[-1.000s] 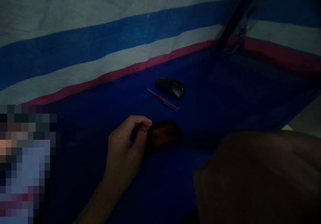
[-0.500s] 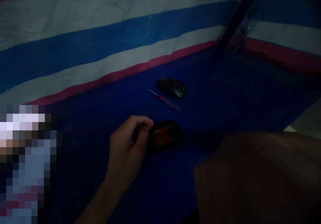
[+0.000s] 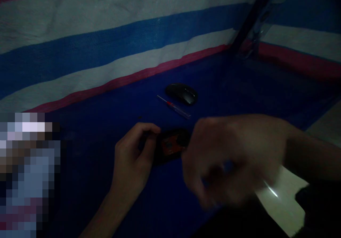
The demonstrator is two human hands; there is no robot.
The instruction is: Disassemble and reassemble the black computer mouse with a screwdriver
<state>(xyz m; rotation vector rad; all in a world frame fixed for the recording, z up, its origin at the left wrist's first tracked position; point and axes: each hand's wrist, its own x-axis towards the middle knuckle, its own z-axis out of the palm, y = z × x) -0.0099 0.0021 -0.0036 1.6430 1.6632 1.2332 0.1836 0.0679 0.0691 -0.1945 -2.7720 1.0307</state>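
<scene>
An opened computer mouse point(image 3: 170, 145) lies on the blue surface, its orange-red circuit board showing. At its left end, my left hand point(image 3: 137, 149) has thumb and index finger pinched on the edge of the shell. My right hand point(image 3: 229, 160) is blurred, over the right end of the opened mouse and nearer to the camera. Its fingers are curled together; what they hold, if anything, I cannot make out. Beyond the hands lies a small screwdriver point(image 3: 178, 109) with a clear handle and red collar. A dark mouse-shaped piece point(image 3: 182, 93) rests just behind it.
A striped sheet point(image 3: 128, 46) rises behind the blue surface point(image 3: 106, 113). A dark post point(image 3: 249, 21) stands at the back right corner. A tiny dark piece point(image 3: 140, 117) lies beyond my left hand. At the left edge is a pixelated area. The light is dim.
My right hand has come in from the lower right and now covers part of the opened mouse. The left hand stays at the mouse's left end.
</scene>
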